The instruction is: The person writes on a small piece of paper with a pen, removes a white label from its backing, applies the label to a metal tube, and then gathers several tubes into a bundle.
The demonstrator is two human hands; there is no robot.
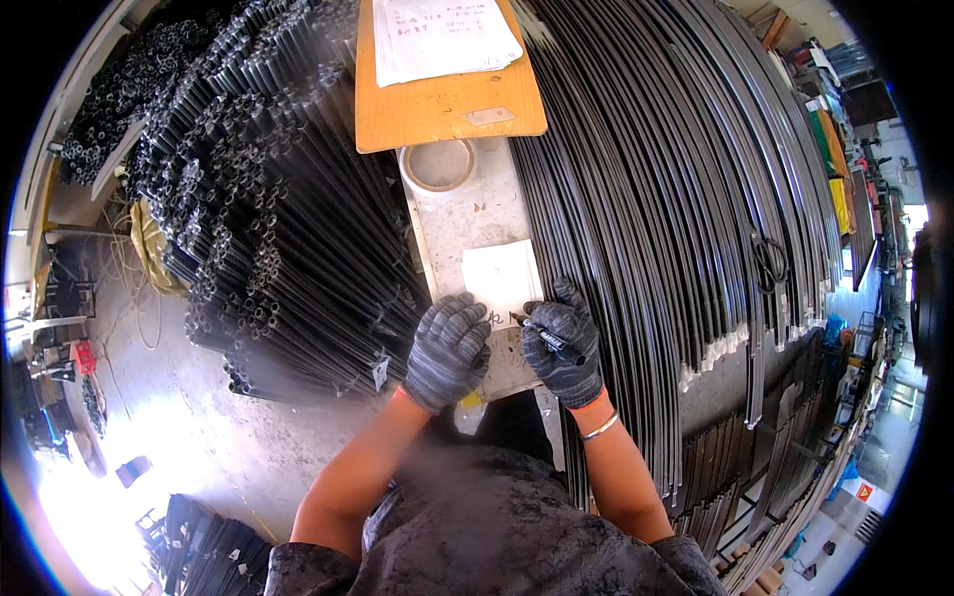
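Note:
A small white sheet of paper (500, 273) lies on the narrow pale table (487, 214) in front of me, with dark handwriting along its near edge. My right hand (564, 343), in a grey striped knit glove, is closed around a black marker pen (556, 345). The pen's tip is at the lower right part of the sheet. In a matching glove, my left hand (449, 348) has its fingers curled together at the sheet's lower left corner, holding it down. Its fingertips are partly hidden.
A roll of tape (438, 167) sits beyond the paper, partly under a wooden board (447, 114) bearing written sheets (442, 40). Bundled black tubes (328, 238) crowd the left. Long dark bars (646, 179) run along the right, with black-handled scissors (768, 263) on them.

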